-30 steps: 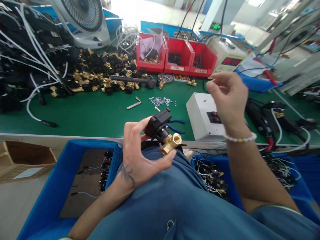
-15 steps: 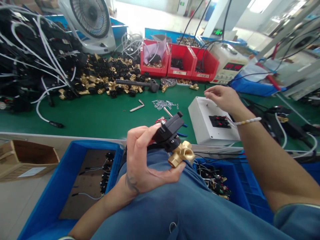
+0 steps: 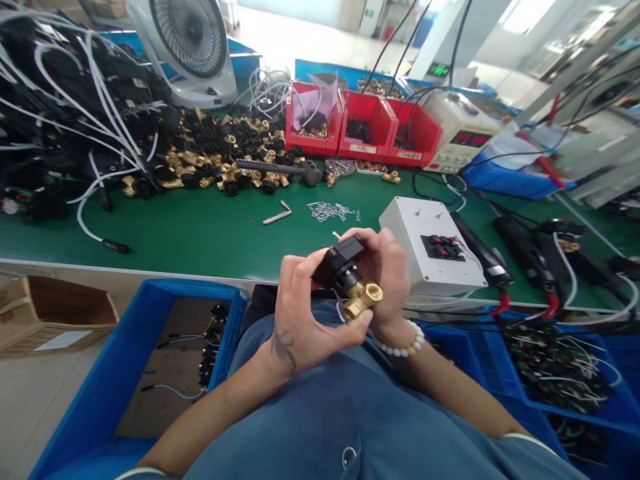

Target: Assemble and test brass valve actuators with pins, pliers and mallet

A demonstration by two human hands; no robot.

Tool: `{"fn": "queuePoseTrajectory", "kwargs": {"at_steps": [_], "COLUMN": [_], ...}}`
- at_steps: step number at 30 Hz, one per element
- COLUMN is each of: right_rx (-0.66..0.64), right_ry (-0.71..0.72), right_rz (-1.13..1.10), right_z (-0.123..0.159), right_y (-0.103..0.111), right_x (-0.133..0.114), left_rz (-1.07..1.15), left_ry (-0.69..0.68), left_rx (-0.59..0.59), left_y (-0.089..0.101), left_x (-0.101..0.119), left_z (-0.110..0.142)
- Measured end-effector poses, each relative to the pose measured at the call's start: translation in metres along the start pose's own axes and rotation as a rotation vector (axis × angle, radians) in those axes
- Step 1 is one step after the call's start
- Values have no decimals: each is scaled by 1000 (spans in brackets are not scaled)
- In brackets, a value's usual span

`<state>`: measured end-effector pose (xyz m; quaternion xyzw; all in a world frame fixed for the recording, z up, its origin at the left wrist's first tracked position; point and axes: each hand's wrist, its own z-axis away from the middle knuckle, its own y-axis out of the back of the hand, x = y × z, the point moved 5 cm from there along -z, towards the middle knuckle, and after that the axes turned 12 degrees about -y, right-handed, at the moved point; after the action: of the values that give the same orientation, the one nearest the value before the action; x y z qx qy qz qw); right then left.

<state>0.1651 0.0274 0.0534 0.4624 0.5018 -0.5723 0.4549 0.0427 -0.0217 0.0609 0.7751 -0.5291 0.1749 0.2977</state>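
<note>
A motorized valve (image 3: 364,300), with a black actuator housing on a brass body, is held tilted above my lap near the bench edge. My left hand (image 3: 305,307) grips it, fingers on the black housing and thumb under the brass end. From the right, my right hand (image 3: 390,280) closes around the far side of the housing; some of its fingertips are hidden behind it. A grey box (image 3: 407,250) with two toggle switches and red-black terminals stands just right of my right hand. Beyond the valve lies a small heap of wire clips (image 3: 329,212).
A bent metal key (image 3: 277,215) lies on the green bench (image 3: 210,233). Behind are piled brass fittings (image 3: 200,163), a black-handled tool (image 3: 310,173), red bins (image 3: 367,127), a power supply (image 3: 463,137) and a fan (image 3: 200,87). Blue crates (image 3: 100,373) stand below the bench edge.
My right hand has come from over the grey box, down and left, onto the valve. The box's switches are now uncovered. My left hand keeps hold of the valve.
</note>
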Motion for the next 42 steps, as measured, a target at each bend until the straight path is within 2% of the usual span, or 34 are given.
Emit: {"fn": "queuePoseTrajectory", "kwargs": {"at_steps": [3,5,7,10,12,15,18,22,27,33,37,42], "right_rx": [-40,-87,-53,-30,-124,-270,-331,-340,-271,-167,-82,-59], "right_ry": [-16,48,132,153,148,108,79,68,98,122,121,-56], "right_rz": [161,415,724,1187,1437,1614,1659,1708,1695,1587,1347,1009], "right_z": [-26,-53,-88,-141,-166,-183,-187,-187,-182,-177,-171,-168], "right_y": [-4,-5,-3,-4,-13,-32,-45,-44,-32,-17,-7,2], "right_x": [8,6,-3,-11,-7,10,25,32,23,0,-17,-10], "left_rz": [25,34,7,-18,-10,-1,25,61,70,74,80,86], "left_ry": [159,287,369,412,405,373,380,405,417,424,424,419], "left_rx": [-6,-7,-4,-9,-22,-47,-55,-45,-56,-64,-64,-58], "left_y": [-2,-2,-1,0,0,0,0,2,3,4,5,4], "left_x": [-23,-45,-64,-81,-85,-83,-83,-87,-89,-89,-88,-89], "left_z": [2,5,7,9,9,10,12,14,14,12,11,12]}}
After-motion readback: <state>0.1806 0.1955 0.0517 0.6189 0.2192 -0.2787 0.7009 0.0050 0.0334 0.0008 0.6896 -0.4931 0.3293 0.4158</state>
